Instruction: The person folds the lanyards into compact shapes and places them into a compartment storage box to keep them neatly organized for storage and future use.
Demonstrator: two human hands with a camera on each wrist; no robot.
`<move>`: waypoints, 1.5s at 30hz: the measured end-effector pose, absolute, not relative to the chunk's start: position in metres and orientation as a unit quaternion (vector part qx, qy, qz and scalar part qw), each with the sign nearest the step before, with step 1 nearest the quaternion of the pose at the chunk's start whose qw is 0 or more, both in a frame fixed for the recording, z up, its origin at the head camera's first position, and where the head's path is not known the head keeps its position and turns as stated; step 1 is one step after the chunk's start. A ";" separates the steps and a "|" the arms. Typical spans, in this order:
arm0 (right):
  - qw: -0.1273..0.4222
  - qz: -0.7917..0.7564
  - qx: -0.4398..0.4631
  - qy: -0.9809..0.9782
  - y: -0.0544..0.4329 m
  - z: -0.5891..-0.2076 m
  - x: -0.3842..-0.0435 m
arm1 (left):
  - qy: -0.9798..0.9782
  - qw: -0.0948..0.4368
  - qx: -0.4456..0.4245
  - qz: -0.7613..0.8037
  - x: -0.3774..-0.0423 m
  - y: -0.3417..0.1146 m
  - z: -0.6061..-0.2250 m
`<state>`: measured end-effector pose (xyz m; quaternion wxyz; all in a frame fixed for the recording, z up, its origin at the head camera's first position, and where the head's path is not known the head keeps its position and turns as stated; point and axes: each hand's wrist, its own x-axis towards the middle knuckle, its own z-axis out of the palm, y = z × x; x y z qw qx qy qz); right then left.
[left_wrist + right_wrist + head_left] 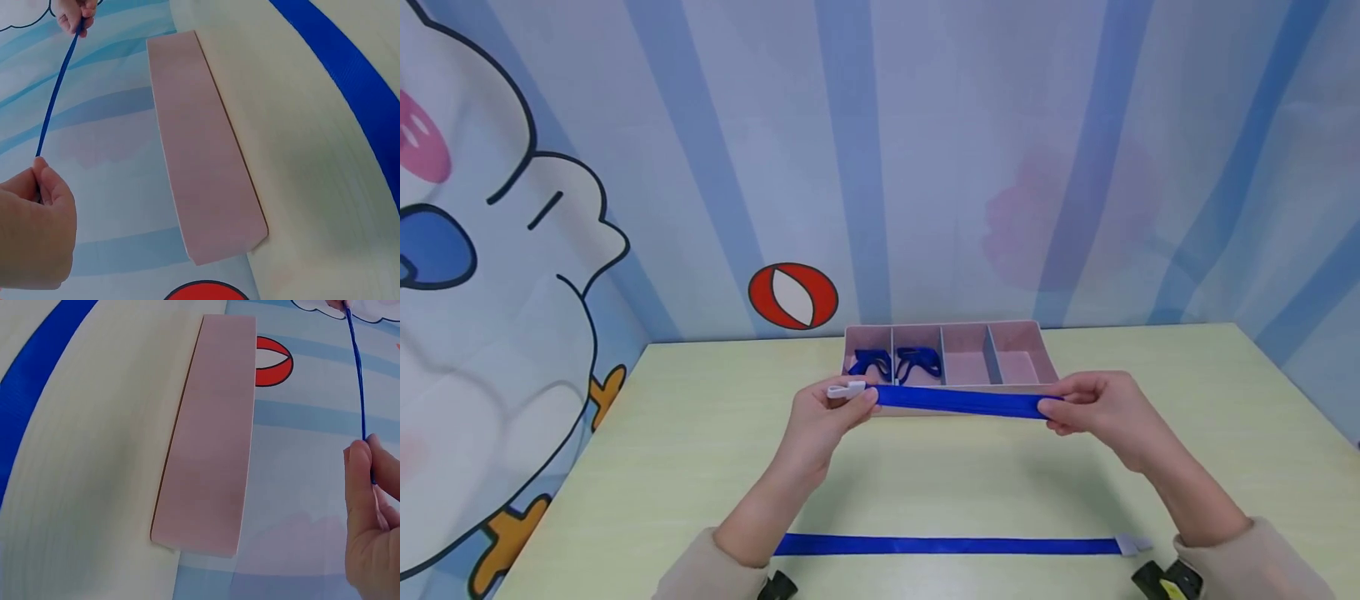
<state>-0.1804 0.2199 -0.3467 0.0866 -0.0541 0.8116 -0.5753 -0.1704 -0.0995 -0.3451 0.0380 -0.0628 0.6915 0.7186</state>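
Observation:
A folded blue strap with a white end piece is stretched between my two hands, above the table. My left hand pinches it beside the white end, thumb on the near side. The other end is pinched by the thumb and fingers of my right hand. Seen edge-on in the right wrist view, the strap looks like a thin blue line with more than one layer. A second blue strap lies flat across the table nearer me, with a whitish piece at its right end.
Behind my hands, at the table's back, stands a pink box with several compartments. Its two left compartments each hold a bundled blue strap; the two right ones show bare bottoms. A printed curtain hangs behind the pale table.

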 end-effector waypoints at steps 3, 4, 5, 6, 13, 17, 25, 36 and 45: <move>0.068 -0.551 -0.048 0.831 0.217 -0.343 -0.182 | 0.699 0.037 -0.072 0.710 -0.171 -0.096 -0.347; 0.062 -0.545 -0.048 0.835 0.217 -0.341 -0.182 | 0.700 0.037 -0.076 0.709 -0.171 -0.094 -0.347; 0.056 -0.541 -0.047 0.838 0.216 -0.340 -0.182 | 0.700 0.036 -0.076 0.709 -0.172 -0.093 -0.348; 0.050 -0.537 -0.048 0.841 0.216 -0.339 -0.182 | 0.700 0.035 -0.077 0.709 -0.172 -0.091 -0.348; 0.039 -0.531 -0.047 0.845 0.208 -0.329 -0.184 | 0.697 0.038 -0.066 0.713 -0.173 -0.082 -0.347; 0.052 -0.551 -0.054 0.831 0.200 -0.324 -0.184 | 0.697 0.043 -0.046 0.715 -0.172 -0.075 -0.346; 0.075 -0.579 -0.054 0.810 0.178 -0.320 -0.182 | 0.696 0.044 -0.014 0.716 -0.165 -0.060 -0.345; 0.116 -0.618 -0.054 0.776 0.161 -0.322 -0.176 | 0.682 0.061 0.025 0.729 -0.154 -0.039 -0.341; 0.155 -0.650 -0.066 0.741 0.153 -0.322 -0.175 | 0.669 0.060 0.050 0.739 -0.152 -0.029 -0.346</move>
